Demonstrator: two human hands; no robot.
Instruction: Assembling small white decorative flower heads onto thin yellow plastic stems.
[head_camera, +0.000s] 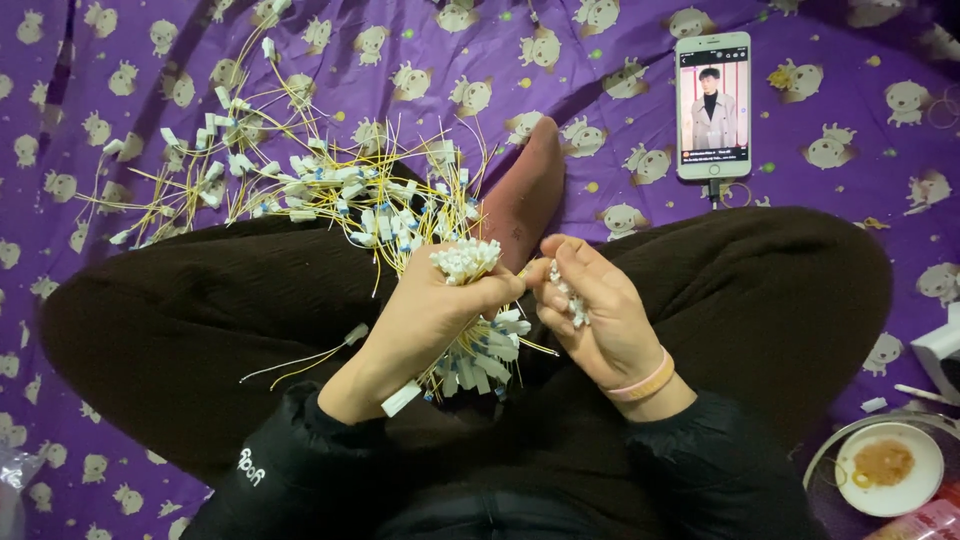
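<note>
My left hand (425, 320) grips a bundle of thin yellow wires (470, 345) with small white connectors; their white ends (464, 259) stick up above my fist and tagged ends fan out below. My right hand (598, 315), with a pink band on the wrist, holds a few small white connector pieces (572, 303) in its palm, fingertips touching the left thumb. Both hands hover over my crossed legs in dark trousers (180, 320).
A loose pile of similar yellow wires (300, 180) lies on the purple patterned sheet (100, 60) ahead on the left. One stray wire (310, 358) rests on my left leg. A phone (712, 105) playing video lies ahead right. A small bowl (888, 467) sits at the lower right.
</note>
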